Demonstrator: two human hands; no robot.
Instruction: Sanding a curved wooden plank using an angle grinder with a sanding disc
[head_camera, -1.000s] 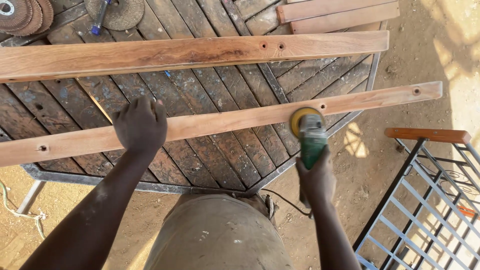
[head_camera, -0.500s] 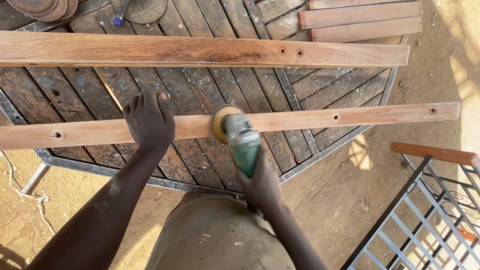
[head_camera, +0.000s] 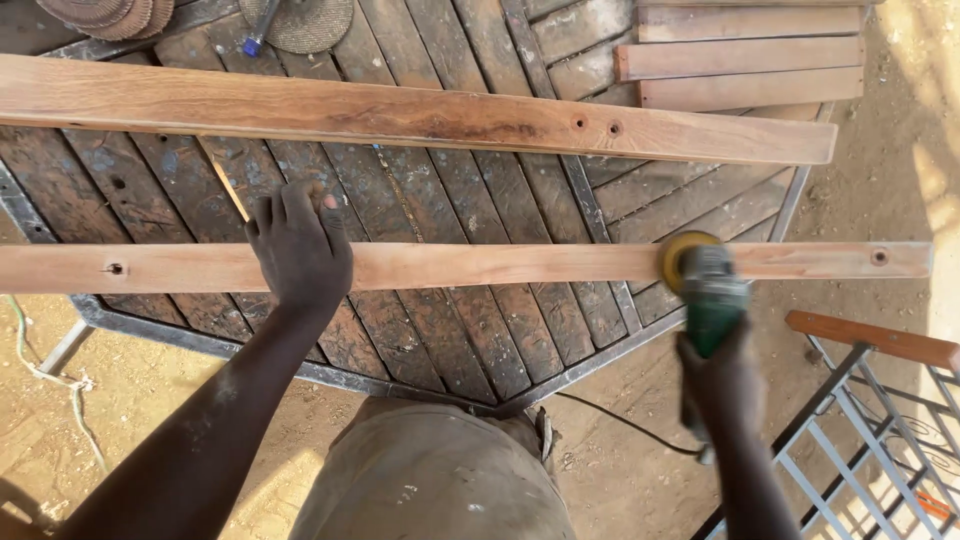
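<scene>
While the left hand (head_camera: 298, 250) lies flat with its fingers (head_camera: 290, 205) spread open on a long narrow plank (head_camera: 470, 266), the right hand (head_camera: 728, 380) has its fingers closed around the green body of one grinder (head_camera: 706, 285). The grinder's round yellowish disc sits on the plank's top face, well to the right of the left hand's fingers and just ahead of the right hand's.

That plank is pale, smooth, straight-edged wood, with one small hole left of the left hand and one near its right end. It rests across the table (head_camera: 440, 210), whose top is dark, weathered slats set diagonally in a metal rim.

Beyond the fingers of both hands lies a second plank (head_camera: 400, 112), wider and darker-streaked, with two small holes side by side. Past it, at the far right, three short boards (head_camera: 745, 58) are stacked in steps. At the far left edge lie round, rough sanding discs (head_camera: 300, 20), too overlapped to count.

A black cord (head_camera: 620, 425) trails over the sandy ground near the right hand. To the right of that hand stands a metal frame (head_camera: 880, 430) of thin bars with a brown wooden rail on top.
</scene>
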